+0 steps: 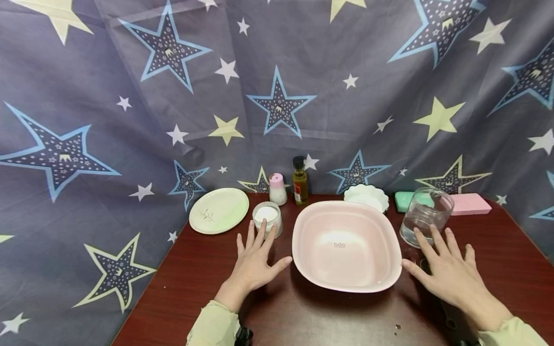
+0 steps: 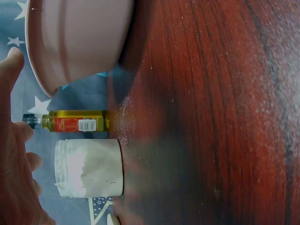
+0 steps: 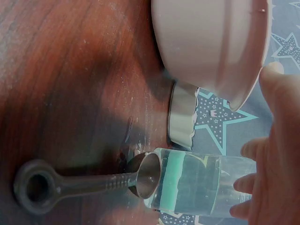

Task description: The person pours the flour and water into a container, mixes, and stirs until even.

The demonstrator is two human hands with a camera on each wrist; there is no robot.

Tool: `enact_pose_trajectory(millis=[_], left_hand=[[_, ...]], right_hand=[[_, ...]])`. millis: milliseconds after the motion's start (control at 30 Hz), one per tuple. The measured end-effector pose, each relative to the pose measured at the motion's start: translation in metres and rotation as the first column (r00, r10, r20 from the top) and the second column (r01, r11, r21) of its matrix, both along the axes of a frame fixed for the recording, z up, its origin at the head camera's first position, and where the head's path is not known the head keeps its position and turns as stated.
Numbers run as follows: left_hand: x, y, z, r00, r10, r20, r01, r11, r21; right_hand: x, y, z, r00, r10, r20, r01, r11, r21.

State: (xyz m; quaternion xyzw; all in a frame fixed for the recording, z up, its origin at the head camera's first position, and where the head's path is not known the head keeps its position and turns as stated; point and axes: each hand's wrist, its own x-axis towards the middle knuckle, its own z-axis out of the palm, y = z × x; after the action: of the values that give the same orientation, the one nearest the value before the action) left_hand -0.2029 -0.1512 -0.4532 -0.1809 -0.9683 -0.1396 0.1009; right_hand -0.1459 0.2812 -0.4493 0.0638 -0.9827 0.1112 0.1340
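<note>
A pink basin (image 1: pixel 346 274) sits on the dark red table between both hands. My left hand (image 1: pixel 253 266) is held with spread fingers beside its left rim, and the fingertips overlap a glass jar of white powder (image 2: pixel 103 168) in the head view. To the basin's right, my right hand (image 1: pixel 452 274) is also spread, its thumb close to the rim; contact cannot be made out. Beyond its fingers stands a clear glass (image 1: pixel 433 209) holding clear liquid. A dark measuring spoon (image 3: pixel 84 183) lies below this hand, mostly covered by it in the head view. Neither hand holds anything.
Behind are a pale oval plate (image 1: pixel 218 211), a pink-capped shaker (image 1: pixel 277 192), a bottle of yellow oil (image 1: pixel 300 182) and a white scalloped dish (image 1: pixel 368 196). A green sponge (image 1: pixel 403 201) and a pink sponge (image 1: pixel 471 204) lie back right, before a star-patterned cloth (image 1: pixel 303 48).
</note>
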Motion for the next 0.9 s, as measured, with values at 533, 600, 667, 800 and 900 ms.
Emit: enact_pose_trajectory(millis=[533,600,667,800,900], left_hand=[[-0.020,-0.008,-0.014,0.994,0.106,-0.018,-0.100,0.974,0.202],[-0.026,-0.011,-0.018,0.988,0.150,-0.027,-0.138,0.957,0.256],[-0.034,-0.013,-0.022,0.983,0.179,-0.034,-0.160,0.939,0.305],[-0.052,-0.017,-0.029,0.982,0.188,-0.007,-0.168,0.895,0.413],[-0.064,-0.018,-0.034,0.984,0.167,0.055,-0.172,0.852,0.495]], right_hand=[[0.000,0.000,0.004,0.999,0.033,-0.014,-0.034,0.999,-0.020],[0.001,-0.003,0.003,0.999,0.047,-0.011,-0.048,0.998,-0.035],[0.002,-0.006,0.002,0.998,0.062,0.002,-0.062,0.997,-0.055],[0.003,-0.015,0.003,0.994,0.104,0.032,-0.100,0.988,-0.118],[0.004,-0.021,0.002,0.990,0.143,0.015,-0.137,0.973,-0.184]])
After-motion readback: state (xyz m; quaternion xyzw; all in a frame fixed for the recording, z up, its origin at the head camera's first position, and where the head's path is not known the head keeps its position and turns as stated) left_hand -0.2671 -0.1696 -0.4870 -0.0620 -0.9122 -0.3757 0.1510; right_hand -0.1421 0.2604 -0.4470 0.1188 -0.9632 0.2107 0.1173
